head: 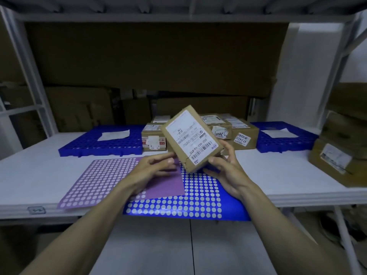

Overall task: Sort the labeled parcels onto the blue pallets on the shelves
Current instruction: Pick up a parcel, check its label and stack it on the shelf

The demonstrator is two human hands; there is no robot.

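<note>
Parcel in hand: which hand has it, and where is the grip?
The right hand holds the small labeled parcel by its lower end; the left hand is open beside it.

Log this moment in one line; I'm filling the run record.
right hand: holds small parcel, label up | left hand: open, touching its corner | blue pallets: no parcels

white shelf [39, 171] | two blue pallets [99, 143] [286, 138] | purple sticker sheet [95, 181] | blue sticker sheet [198, 197] | cardboard parcels [246, 135]
</note>
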